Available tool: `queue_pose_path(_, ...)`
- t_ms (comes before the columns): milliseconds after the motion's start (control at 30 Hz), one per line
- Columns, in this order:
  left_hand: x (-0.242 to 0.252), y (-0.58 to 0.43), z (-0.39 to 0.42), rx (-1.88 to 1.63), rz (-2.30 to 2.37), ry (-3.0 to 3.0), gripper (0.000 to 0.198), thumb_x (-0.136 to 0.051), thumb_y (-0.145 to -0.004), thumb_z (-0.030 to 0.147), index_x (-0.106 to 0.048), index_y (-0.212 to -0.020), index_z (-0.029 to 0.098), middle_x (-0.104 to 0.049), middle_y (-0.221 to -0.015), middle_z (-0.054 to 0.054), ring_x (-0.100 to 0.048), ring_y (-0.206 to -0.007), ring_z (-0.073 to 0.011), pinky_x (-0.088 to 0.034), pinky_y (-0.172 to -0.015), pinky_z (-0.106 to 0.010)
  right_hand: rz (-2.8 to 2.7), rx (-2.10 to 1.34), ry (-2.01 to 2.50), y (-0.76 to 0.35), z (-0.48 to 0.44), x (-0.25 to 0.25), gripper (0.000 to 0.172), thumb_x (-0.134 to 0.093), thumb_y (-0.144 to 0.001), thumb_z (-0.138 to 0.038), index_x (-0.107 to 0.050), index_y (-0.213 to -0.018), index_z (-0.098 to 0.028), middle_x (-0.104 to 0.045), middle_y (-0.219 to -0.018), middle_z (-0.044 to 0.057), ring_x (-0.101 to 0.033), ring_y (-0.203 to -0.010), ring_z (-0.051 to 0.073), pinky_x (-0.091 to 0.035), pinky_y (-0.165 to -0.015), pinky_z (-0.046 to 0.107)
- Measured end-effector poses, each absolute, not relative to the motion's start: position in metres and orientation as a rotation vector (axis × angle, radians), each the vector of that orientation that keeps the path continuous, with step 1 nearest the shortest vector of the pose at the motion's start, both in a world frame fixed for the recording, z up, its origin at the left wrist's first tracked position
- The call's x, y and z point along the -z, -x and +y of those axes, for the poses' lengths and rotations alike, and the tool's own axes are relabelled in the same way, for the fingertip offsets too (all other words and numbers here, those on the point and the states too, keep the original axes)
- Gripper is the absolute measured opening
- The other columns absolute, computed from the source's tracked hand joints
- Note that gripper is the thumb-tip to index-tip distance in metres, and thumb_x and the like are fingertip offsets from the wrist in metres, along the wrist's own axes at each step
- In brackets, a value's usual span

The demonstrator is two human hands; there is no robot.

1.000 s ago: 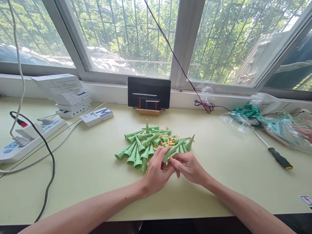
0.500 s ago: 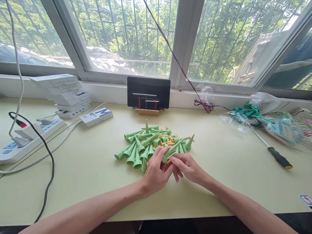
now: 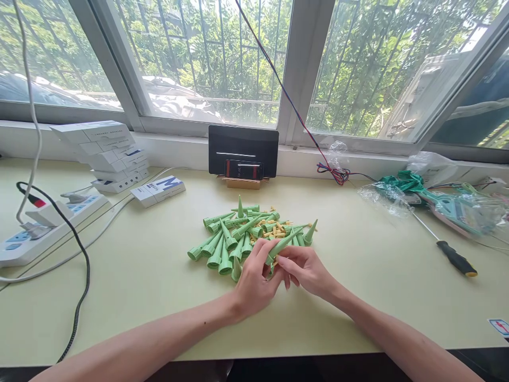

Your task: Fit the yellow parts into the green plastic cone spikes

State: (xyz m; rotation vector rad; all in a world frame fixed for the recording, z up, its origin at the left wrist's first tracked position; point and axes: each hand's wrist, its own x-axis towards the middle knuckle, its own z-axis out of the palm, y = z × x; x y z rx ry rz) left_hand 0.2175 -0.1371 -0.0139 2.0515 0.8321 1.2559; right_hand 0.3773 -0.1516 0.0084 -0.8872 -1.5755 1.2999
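Observation:
A heap of green cone-shaped spikes (image 3: 226, 241) lies on the pale table (image 3: 139, 276), mixed with several small yellow pieces (image 3: 274, 227). My left hand (image 3: 254, 278) is closed round the wide end of one green spike (image 3: 283, 244), whose tip points up and to the right. My right hand (image 3: 308, 269) meets it from the right, thumb and fingers pinched at the spike's open end; whatever sits between those fingertips is too small to make out.
A dark tablet (image 3: 243, 150) with a phone (image 3: 243, 170) in front stands by the window. White boxes (image 3: 107, 154) and a power strip (image 3: 43, 228) with cables lie left. A screwdriver (image 3: 453, 254) and plastic bags (image 3: 449, 204) lie right.
My right hand has shifted slightly and kept working at the spike's open end. My left hand and the spike have stayed almost still.

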Motion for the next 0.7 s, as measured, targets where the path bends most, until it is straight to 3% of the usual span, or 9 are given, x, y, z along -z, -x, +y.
queue_pose_path(100,0.0145,-0.2179,-0.1365,-1.243,0.836,-2.05,0.039,-0.056,-0.087,0.013,-0.049,-0.124,0.023,-0.048,-0.1,-0.003,-0.05,-0.067,-0.0097,-0.044,-0.046,-0.018,-1.556,-1.293,0.901,-0.3774,-0.1506,-0.0081,0.024,-0.056,-0.092,-0.032,-0.065,-0.079,-0.015,-0.055,-0.056,-0.003,-0.045,-0.043,0.006,-0.035,-0.041,0.019)
queue_pose_path(233,0.0147,-0.218,-0.1364,-1.232,0.835,-2.054,0.041,-0.056,-0.087,0.013,-0.048,-0.125,0.024,-0.048,-0.101,-0.004,-0.05,-0.066,-0.0093,-0.045,-0.048,-0.019,-1.499,-1.343,0.884,-0.377,-0.1508,-0.0071,0.024,-0.058,-0.091,-0.033,-0.063,-0.077,-0.015,-0.049,-0.058,-0.004,-0.038,-0.048,0.006,-0.031,-0.043,0.019)
queue_pose_path(700,0.012,-0.2168,-0.1385,-1.224,0.838,-2.092,0.043,-0.057,-0.086,0.015,-0.046,-0.127,0.024,-0.046,-0.1,-0.003,-0.048,-0.06,-0.0072,-0.046,-0.047,-0.019,-1.41,-1.605,0.827,-0.3796,-0.1493,-0.0108,0.032,-0.058,-0.091,-0.039,-0.068,-0.074,-0.013,-0.058,-0.065,0.001,-0.045,-0.053,0.008,-0.036,-0.045,0.02)
